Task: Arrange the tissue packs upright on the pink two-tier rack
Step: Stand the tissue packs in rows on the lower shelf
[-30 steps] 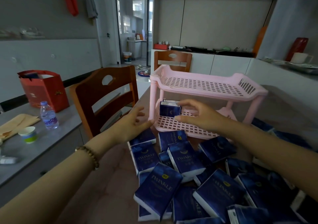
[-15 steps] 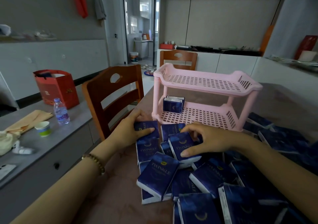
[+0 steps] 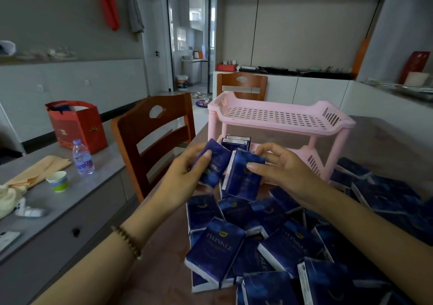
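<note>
Grey walls, wooden chair (image 3: 154, 138), white cabinets (image 3: 304, 91)

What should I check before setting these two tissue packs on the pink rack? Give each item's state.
1. Left hand grips left tissue pack: ok.
2. Right hand grips right tissue pack: ok.
3. Held packs upright: not ok, both tilted.
4. Pink rack top tier free: ok.
5. Room on lower tier beside the standing packs: cannot tell, hands hide it.

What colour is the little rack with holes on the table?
Pink. The rack shows best in the head view.
</note>
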`<state>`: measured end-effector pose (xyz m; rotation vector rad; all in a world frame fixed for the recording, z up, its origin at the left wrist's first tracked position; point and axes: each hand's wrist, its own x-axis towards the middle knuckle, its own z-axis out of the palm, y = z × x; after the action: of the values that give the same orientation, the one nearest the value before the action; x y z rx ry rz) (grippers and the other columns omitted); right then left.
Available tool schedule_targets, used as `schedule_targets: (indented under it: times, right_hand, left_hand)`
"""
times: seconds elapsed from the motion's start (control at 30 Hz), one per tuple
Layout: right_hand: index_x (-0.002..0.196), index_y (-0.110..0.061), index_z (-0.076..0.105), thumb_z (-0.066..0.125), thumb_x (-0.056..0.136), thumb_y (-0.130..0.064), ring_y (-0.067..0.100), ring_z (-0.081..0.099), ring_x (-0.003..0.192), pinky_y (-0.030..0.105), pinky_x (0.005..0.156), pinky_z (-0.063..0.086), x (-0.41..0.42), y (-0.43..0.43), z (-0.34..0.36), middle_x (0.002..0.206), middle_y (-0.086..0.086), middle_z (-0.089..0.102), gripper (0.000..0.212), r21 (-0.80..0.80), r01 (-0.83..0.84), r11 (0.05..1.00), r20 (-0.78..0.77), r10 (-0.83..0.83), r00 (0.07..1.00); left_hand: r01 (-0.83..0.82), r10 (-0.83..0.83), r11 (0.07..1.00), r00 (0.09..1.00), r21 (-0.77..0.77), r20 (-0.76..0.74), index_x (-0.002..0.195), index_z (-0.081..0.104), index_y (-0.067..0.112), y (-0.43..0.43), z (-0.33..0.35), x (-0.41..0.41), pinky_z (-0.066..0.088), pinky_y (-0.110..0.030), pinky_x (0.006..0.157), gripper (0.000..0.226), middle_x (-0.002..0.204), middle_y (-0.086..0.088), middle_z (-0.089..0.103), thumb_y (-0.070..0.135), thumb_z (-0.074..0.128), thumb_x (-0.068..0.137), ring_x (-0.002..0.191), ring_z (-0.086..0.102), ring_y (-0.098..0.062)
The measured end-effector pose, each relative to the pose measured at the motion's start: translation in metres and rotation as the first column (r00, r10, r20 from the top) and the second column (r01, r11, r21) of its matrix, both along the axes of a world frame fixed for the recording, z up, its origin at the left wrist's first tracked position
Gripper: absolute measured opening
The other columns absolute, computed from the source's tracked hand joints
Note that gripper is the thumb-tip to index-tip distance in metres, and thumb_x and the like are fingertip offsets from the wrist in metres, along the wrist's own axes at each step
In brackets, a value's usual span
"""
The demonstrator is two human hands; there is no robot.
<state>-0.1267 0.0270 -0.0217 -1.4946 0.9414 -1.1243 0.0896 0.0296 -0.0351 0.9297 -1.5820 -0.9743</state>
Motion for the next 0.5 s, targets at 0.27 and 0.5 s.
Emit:
schedule_targets:
  times: [0.27,0.5]
  right_hand:
    - [0.084,-0.016,0.049,0.076,0.063,-0.027,0.025,0.066,0.083,0.045,0.068,0.057,0.005,0.005,-0.008,0.094,0.001,0.069,0.036,-0.047,0.016,0.999,0.0,-0.016,1.0]
    - [0.129,-0.034,0.046,0.075,0.069,-0.029,0.0,0.054,0.117,0.02,0.093,0.048,-0.001,0.004,-0.007,0.126,-0.014,0.059,0.067,-0.165,-0.106,0.981,-0.315,0.05,0.948]
  left_hand:
    - [0.25,-0.243,0.968,0.944,-0.003,0.222,0.131,0.051,0.03,0.002,-0.004,-0.004,0.053,-0.039,0.092,0.057,0.125,-0.002,0.061,0.035,0.073,0.079,0.112,0.061,-0.019]
    - [0.183,-0.192,0.981,0.97,0.069,0.15,0.115,0.047,0.011,-0.003,-0.006,0.007,0.058,-0.03,0.078,0.051,0.112,-0.004,0.066,0.005,0.075,0.073,0.099,0.067,-0.018]
